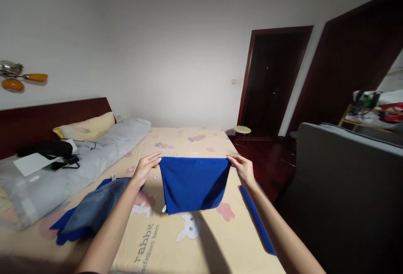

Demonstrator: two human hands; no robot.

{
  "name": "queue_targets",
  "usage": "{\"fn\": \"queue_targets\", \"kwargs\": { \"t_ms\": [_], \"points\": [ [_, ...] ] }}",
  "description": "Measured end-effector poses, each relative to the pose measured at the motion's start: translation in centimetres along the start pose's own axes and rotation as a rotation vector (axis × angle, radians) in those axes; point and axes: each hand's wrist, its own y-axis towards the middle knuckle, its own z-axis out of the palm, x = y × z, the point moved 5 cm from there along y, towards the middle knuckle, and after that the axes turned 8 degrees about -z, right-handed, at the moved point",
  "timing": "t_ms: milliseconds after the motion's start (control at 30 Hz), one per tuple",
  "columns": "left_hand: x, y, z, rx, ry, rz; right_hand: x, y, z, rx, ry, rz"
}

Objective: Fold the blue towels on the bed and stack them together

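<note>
A blue cloth [195, 185], perhaps a towel, hangs above the bed between my two hands, its upper edge pulled straight. My left hand [147, 168] pinches the upper left corner, and my right hand [242, 168] pinches the upper right one. A small white tag [164, 209] shows at the cloth's lower left. Left of my left forearm lies a loose pile of blue and grey-blue cloths [94, 207], partly hidden by that arm. Beside my right forearm, a narrow folded blue cloth [256, 219] rests along the bed's right edge.
The bed [217, 144] has a cream sheet with rabbit and carrot prints. A rolled grey quilt [40, 198] bears a white flat object, cables and a black item, near a pillow [90, 128]. To the right stand a round stool [242, 129] and a large grey panel [333, 198].
</note>
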Motion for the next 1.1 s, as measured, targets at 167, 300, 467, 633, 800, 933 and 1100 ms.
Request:
{"fn": "queue_targets", "kwargs": {
  "t_ms": [167,300,467,633,800,933,1100],
  "points": [
    [0.2,0.4,-0.1,-0.013,0.045,0.013,0.3,0.4,-0.2,0.034,-0.007,-0.015],
    [0.1,0.6,-0.2,-0.015,0.095,0.026,0.4,0.6,-0.4,0.077,-0.016,-0.024],
    [-0.1,0.9,-0.3,-0.033,0.164,0.047,0.3,0.7,-0.7,0.098,-0.053,-0.037],
    [-0.4,1.2,-0.6,-0.036,0.215,0.072,0.7,0.8,-0.9,0.119,-0.127,-0.076],
    [-1.0,1.3,-0.5,-0.030,0.256,0.110,1.5,0.9,-0.9,0.176,-0.243,-0.157],
    [-1.4,1.4,-0.4,-0.029,0.294,0.144,2.4,1.1,-1.0,0.189,-0.352,-0.222],
    [-1.8,1.6,-0.3,-0.041,0.340,0.183,3.8,1.5,-1.1,0.204,-0.430,-0.292]
  ]
}}
